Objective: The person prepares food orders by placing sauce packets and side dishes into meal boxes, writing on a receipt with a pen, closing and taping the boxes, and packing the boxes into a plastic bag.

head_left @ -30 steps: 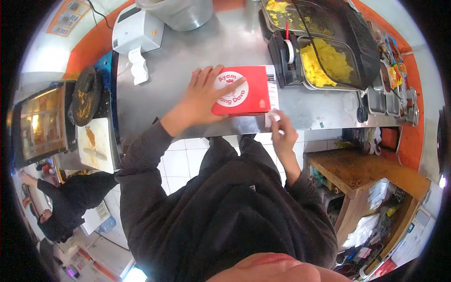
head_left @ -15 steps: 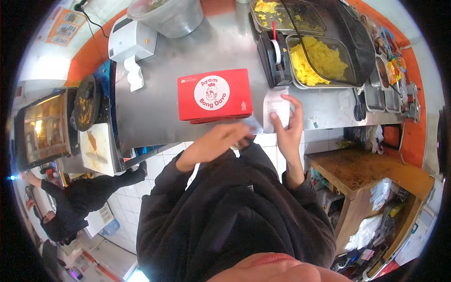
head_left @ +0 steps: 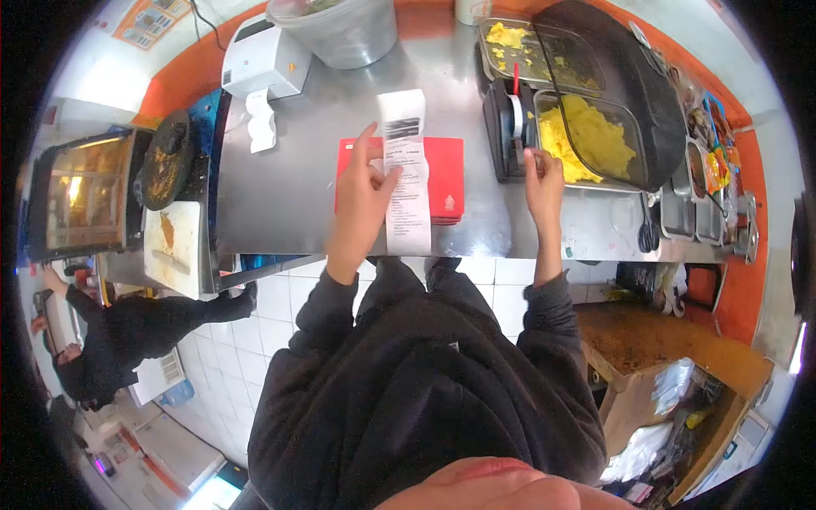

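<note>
A long printed paper receipt (head_left: 410, 204) is held upright over the counter by my left hand (head_left: 359, 204), its thumb and fingers closed on the paper's left side. Behind the receipt lies a red cardboard box (head_left: 446, 180), its round logo now covered by paper and hand. My right hand (head_left: 545, 183) is at the front end of a black tape dispenser (head_left: 503, 136), thumb and fingertips pinched together. Whatever is between those fingertips is too small to make out. A white roll shows in the dispenser.
Trays of yellow food (head_left: 586, 140) stand behind the dispenser. A white label printer (head_left: 265, 64) and a plastic tub (head_left: 353, 38) are at the back left. A cutting board (head_left: 172, 255) lies at the left; a co-worker in black (head_left: 161, 331) is beyond it.
The receipt has passed from my right hand to my left and moved left, over the box. My right hand has moved up to the tape dispenser.
</note>
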{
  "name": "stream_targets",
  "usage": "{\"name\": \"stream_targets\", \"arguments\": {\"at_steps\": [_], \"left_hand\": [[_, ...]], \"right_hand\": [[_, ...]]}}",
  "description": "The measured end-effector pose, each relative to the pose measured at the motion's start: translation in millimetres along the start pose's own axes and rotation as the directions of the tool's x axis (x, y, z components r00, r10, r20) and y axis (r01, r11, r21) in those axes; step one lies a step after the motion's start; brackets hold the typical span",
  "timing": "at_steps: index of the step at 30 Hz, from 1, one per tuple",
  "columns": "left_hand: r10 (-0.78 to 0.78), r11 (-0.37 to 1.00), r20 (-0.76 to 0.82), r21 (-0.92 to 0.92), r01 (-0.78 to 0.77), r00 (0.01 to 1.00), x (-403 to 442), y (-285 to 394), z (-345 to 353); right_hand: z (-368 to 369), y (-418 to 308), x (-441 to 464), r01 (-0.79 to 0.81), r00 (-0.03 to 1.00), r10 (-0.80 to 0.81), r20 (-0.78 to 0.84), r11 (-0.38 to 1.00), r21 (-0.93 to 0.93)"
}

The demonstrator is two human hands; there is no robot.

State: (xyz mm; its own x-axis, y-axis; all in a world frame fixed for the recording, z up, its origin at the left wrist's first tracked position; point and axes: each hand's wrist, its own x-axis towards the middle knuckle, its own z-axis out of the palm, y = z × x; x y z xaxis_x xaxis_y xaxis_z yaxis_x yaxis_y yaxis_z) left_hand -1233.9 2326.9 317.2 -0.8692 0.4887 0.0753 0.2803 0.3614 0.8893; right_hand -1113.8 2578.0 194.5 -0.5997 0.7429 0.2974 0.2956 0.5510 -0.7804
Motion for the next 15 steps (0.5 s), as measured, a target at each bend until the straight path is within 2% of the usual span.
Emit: {"name": "stream_targets", "arguments": {"at_steps": [1, 2, 4, 5, 6, 7, 8, 11, 13, 14, 15], "left_hand": [[0.034, 0.994, -0.057, 0.103, -0.028, 0.998, -1.7, -2.8, 0.7], [0.043, 0.995, -0.085, 0.089, -0.035, 0.995, -4.3, 2.0, 0.0], [0.313, 0.866, -0.094, 0.438, -0.243, 0.945, -0.9, -6.7, -5.3], [0.438, 0.739, -0.054, 0.591, -0.324, 0.897, 1.8, -12.0, -6.7], [0.352, 0.773, -0.012, 0.568, -0.284, 0.936, 1.9, -18.5, -7.9], [0.357, 0.759, 0.007, 0.581, -0.294, 0.934, 1.7, -23.5, -9.4], [0.361, 0.745, 0.027, 0.593, -0.306, 0.932, 1.6, -28.0, -11.0], [0.342, 0.743, 0.053, 0.596, -0.305, 0.938, 0.8, -34.0, -17.9], [0.341, 0.751, 0.055, 0.585, -0.307, 0.939, 1.6, -37.7, -21.5], [0.348, 0.753, 0.056, 0.579, -0.314, 0.936, 2.4, -40.7, -22.6], [0.352, 0.756, 0.06, 0.57, -0.321, 0.934, 1.5, -43.7, -23.0]], "right_hand": [[7.8, 15.3, 4.0, 0.037, 0.999, -0.039, -0.01, 0.989, -0.142], [6.2, 18.4, 9.4, -0.088, 0.993, 0.088, 0.073, 0.996, -0.005], [5.9, 24.5, 12.6, -0.371, 0.907, 0.304, 0.291, 0.905, 0.209], [8.1, 22.7, 10.1, -0.442, 0.892, 0.361, 0.273, 0.822, 0.359], [9.2, 20.3, 5.1, -0.493, 0.87, 0.42, 0.26, 0.711, 0.502], [9.7, 18.9, 0.8, -0.519, 0.84, 0.478, 0.255, 0.576, 0.632], [10.1, 21.6, -2.9, -0.448, 0.864, 0.455, 0.216, 0.5, 0.741], [4.0, 25.3, -25.3, -0.425, 0.866, 0.43, 0.254, 0.368, 0.827], [4.8, 28.0, -35.3, -0.457, 0.886, 0.427, 0.18, 0.739, 0.494], [6.9, 31.9, -40.0, -0.438, 0.899, 0.413, 0.145, 0.857, 0.27], [9.5, 51.5, -44.0, -0.236, 0.971, 0.237, 0.027, 0.971, -0.039]]}}
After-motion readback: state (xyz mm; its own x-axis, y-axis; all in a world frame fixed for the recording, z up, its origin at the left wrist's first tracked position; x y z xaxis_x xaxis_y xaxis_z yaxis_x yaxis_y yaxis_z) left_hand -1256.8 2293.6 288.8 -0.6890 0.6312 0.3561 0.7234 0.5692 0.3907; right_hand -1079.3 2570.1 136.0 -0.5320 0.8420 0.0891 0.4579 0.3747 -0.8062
